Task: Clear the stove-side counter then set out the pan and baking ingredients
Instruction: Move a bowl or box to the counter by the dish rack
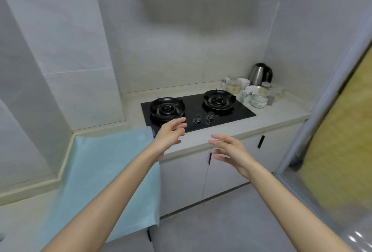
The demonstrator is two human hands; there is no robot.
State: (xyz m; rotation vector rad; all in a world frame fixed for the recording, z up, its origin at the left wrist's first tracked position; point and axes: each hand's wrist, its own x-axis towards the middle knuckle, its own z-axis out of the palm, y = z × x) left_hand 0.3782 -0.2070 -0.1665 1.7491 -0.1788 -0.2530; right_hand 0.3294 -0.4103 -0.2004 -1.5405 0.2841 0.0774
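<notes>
Several jars [233,88] and bowls [258,100], contents unclear, crowd beside the kettle [259,74].

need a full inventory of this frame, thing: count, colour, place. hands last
gas hob: 1, black glass, set into the counter, centre
burners: 2, black, left and right on the hob
knobs: 2, metal, front middle of the hob
kettle: 1, steel with black handle, back right corner
cups, bowls and jars: cluster, mostly white or clear, exact count unclear, counter right of the hob
counter: 1, pale, L-shaped
cloth: 1, light blue, draped over the counter left of the hob
cabinet doors: white, dark handles, under the counter
left hand: open, empty, above the hob's front edge
right hand: open, empty, in front of the counter edge
</notes>
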